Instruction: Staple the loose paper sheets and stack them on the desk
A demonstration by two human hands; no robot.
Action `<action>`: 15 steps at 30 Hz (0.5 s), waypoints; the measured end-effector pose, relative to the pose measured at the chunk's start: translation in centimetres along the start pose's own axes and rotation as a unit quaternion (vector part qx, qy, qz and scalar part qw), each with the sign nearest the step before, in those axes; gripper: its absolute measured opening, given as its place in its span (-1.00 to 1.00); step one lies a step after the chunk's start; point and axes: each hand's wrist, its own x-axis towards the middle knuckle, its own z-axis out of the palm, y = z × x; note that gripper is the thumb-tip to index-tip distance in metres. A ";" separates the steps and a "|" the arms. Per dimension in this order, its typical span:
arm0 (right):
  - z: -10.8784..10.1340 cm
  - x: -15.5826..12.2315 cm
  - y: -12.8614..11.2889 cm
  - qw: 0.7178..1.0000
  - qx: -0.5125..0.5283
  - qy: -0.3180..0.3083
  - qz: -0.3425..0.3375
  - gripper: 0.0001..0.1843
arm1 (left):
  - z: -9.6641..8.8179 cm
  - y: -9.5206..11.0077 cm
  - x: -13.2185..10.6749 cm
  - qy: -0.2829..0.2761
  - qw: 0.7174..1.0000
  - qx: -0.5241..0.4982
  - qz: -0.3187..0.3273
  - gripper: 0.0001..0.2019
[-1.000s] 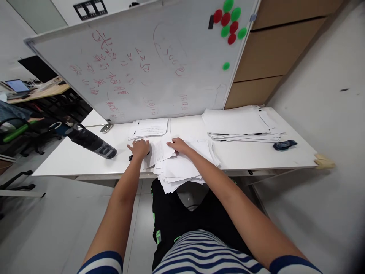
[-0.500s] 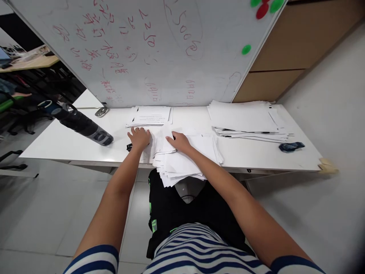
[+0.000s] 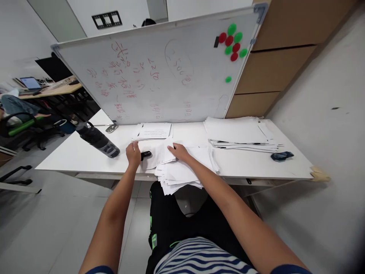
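My left hand (image 3: 132, 154) is closed around one end of a small black tool that looks like a stapler (image 3: 146, 154); its other end sticks out to the right over a sheet. With thumb and fingers, my right hand (image 3: 179, 152) pinches a thin set of paper sheets (image 3: 166, 156). Those sheets lie on the left part of a loose, fanned paper pile (image 3: 196, 169), which overhangs the table's front edge. Behind my hands lies a printed paper stack (image 3: 154, 130).
A larger paper stack (image 3: 236, 131) lies at the right, near a dark blue crumpled item (image 3: 281, 156). A dark bottle (image 3: 98, 140) stands left on the white table (image 3: 71, 156). The whiteboard (image 3: 159, 83) rises behind, with cardboard boxes (image 3: 273, 70) beside it.
My left hand, earlier spread over the black stapler, has shifted left and closed around its end. My right hand keeps its pinch on the sheets. The camera view has tilted up.
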 end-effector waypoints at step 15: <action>-1.5 0.0 -6.5 0.983 -0.182 -0.017 0.008 -0.79 | 0.6 -2.3 -4.2 -0.044 0.985 0.142 0.089 -0.56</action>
